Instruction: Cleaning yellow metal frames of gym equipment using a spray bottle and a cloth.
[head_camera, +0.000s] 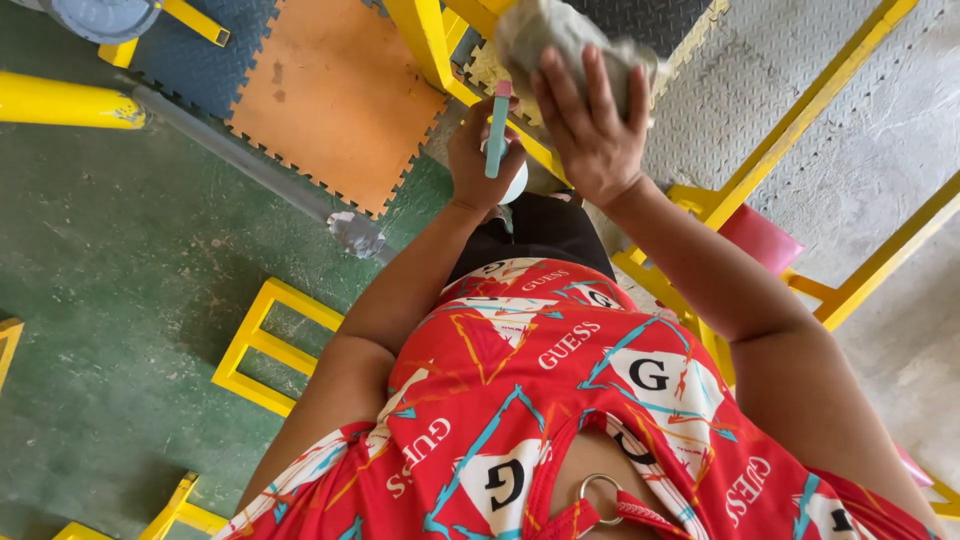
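My right hand (590, 125) presses a crumpled grey cloth (548, 30) against a yellow metal bar (470, 85) at the top of the view. Just to its left, my left hand (478, 150) is closed around a slim teal tool with a pink tip (497, 128), held upright, and a white rounded object (517, 185) shows under the same hand. Both arms reach forward over my red patterned top (540, 400).
Orange (335, 90) and dark blue foam floor tiles (200, 60) lie at the upper left by a grey pipe (250, 165). A yellow frame (265, 345) rests on the green floor. Yellow rails (830, 85) cross grey tread plate at right, near a red object (760, 238).
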